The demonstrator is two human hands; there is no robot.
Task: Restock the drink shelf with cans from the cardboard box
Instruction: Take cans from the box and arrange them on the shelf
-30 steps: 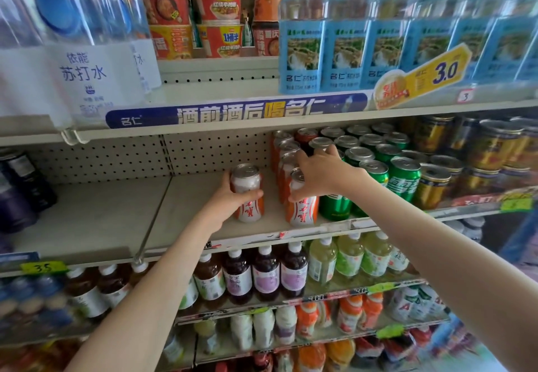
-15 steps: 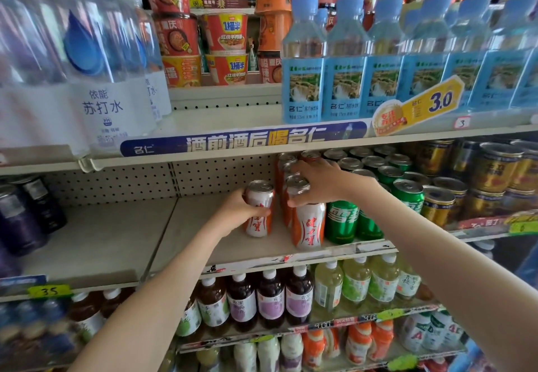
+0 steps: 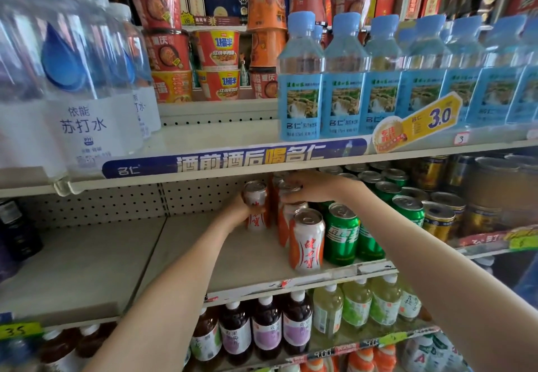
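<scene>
On the middle drink shelf [image 3: 256, 272] stands a row of orange-and-white cans, the front one [image 3: 306, 240] at the shelf edge. My left hand [image 3: 237, 211] grips a separate orange-and-white can [image 3: 256, 205] just left of that row, deep on the shelf. My right hand [image 3: 311, 186] reaches over the row and holds the top of a can [image 3: 289, 189] further back. Green cans [image 3: 341, 233] stand directly right of the orange row. The cardboard box is out of view.
Gold cans [image 3: 442, 219] fill the shelf's right end, dark cans [image 3: 17, 232] the far left. Bare shelf lies between the dark cans and my left hand. Water bottles [image 3: 301, 80] stand on the shelf above, small bottles [image 3: 267, 328] below.
Both hands have pushed further back on the shelf, the left with its can. The right hand has left the front can, which now stands alone at the edge. The camera tilted upward.
</scene>
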